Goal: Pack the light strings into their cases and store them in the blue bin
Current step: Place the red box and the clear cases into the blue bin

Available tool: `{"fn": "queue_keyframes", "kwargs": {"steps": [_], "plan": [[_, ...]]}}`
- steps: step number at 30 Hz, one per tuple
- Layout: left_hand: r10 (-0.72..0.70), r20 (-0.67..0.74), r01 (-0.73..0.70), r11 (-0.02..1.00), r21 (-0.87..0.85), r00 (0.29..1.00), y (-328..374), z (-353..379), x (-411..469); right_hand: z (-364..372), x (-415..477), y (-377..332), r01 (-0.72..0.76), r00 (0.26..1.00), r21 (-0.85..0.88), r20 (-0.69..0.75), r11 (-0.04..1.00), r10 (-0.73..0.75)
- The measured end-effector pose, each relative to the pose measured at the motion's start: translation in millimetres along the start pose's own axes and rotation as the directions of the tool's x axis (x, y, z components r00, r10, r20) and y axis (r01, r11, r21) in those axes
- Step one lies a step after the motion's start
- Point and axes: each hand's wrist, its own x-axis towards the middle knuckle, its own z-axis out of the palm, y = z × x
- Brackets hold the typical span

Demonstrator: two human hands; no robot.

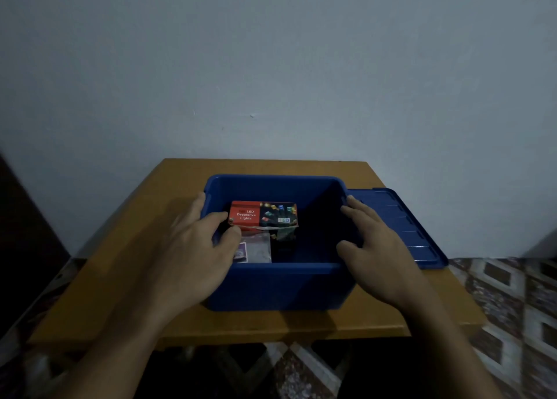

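Head view: my left hand (193, 248) pinches the case (262, 215) inside the bin (286, 287); right hand (379, 257) rests flat on its rim; lid (401, 227) still off.

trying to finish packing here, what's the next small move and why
Probably let the left hand release the red light box: it already sits inside the blue bin, and the lid waits on the table beside the right hand on the rim.

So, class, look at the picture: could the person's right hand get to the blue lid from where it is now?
Probably yes. The right hand rests on the blue bin at its right wall, and the lid lies flat on the table just beyond it, with nothing on top or between them.
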Motion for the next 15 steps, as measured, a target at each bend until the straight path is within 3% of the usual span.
{"fn": "queue_keyframes", "kwargs": {"steps": [15], "plan": [[-0.005,0.107,-0.009,0.992,0.129,0.994,6.5,-6.7,5.5,4.2,-0.9,4.6,0.0,1.0,0.149,-0.006,0.989,0.0]]}}
